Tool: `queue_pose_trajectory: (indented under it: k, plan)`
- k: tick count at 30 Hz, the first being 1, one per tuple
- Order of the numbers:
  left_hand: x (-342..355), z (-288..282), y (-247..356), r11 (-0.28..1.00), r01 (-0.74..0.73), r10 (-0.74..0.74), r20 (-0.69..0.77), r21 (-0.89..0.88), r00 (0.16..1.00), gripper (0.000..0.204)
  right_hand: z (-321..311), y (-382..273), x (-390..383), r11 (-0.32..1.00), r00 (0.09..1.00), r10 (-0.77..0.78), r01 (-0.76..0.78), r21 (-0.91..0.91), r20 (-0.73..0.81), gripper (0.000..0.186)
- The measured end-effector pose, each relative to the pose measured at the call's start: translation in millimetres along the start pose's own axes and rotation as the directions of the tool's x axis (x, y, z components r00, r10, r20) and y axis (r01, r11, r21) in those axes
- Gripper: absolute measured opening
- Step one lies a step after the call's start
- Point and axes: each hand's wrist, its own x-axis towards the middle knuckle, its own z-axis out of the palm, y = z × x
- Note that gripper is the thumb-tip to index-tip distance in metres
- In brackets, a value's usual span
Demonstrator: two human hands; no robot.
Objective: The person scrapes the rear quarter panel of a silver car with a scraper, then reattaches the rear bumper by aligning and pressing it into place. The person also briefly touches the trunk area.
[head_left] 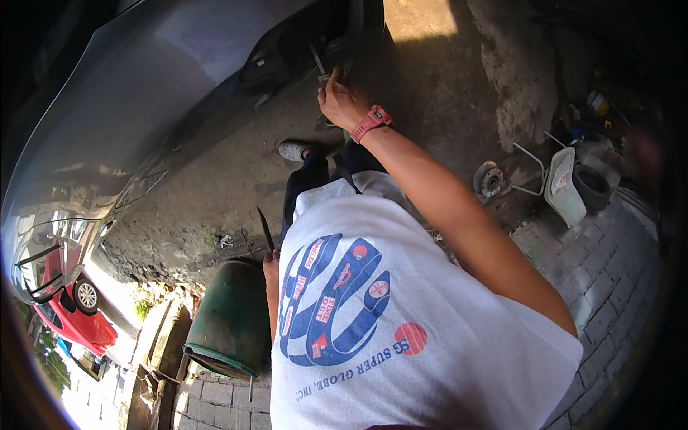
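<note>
My right hand (344, 100), with a red watch (373, 123) on its wrist, is stretched out to the dark lower corner of a grey car (172, 64). Its fingers are closed round the end of a narrow, flat metal tool (317, 57) that points at an opening in the car's dark trim. Low at my side, partly hidden by my white shirt, my left hand (271, 266) grips a dark, thin tool (264, 223) that tapers to a point. The exact kind of either tool cannot be made out. The left hand is close to a green barrel (229, 308).
Rough ground (193, 193) lies beside the car, with paving bricks (602, 287) behind. On the right are a metal wheel hub (489, 179), a pale chair (565, 188) on its side and a tyre (592, 189). A red car (75, 322) stands at far left.
</note>
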Motion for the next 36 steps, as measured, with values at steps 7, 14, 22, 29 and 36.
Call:
queue_pose_trajectory:
  k: [7,14,22,29,36]
  plan:
    - [-18,-15,32,0.998,0.028,-0.026,0.033,-0.06,0.999,0.055,0,0,-5,0.987,0.994,0.092,-0.084,0.137,-0.052,0.073]
    - [-17,-7,22,0.999,0.025,-0.023,0.058,-0.038,0.998,0.054,2,5,2,0.983,0.993,0.104,-0.093,0.156,-0.064,0.07]
    - [-19,3,10,0.999,0.038,-0.038,0.033,0.002,0.999,0.054,-13,-9,-1,0.986,0.991,0.112,-0.102,0.132,-0.069,0.062]
    - [-20,2,18,0.999,0.036,-0.036,0.028,-0.006,0.999,0.054,-10,-8,-3,0.976,0.98,0.142,-0.115,0.187,-0.142,0.068]
    - [-22,-1,24,0.999,0.05,-0.05,0.016,-0.009,0.999,0.054,-3,-4,1,0.996,0.996,0.05,-0.044,0.079,-0.072,0.06]
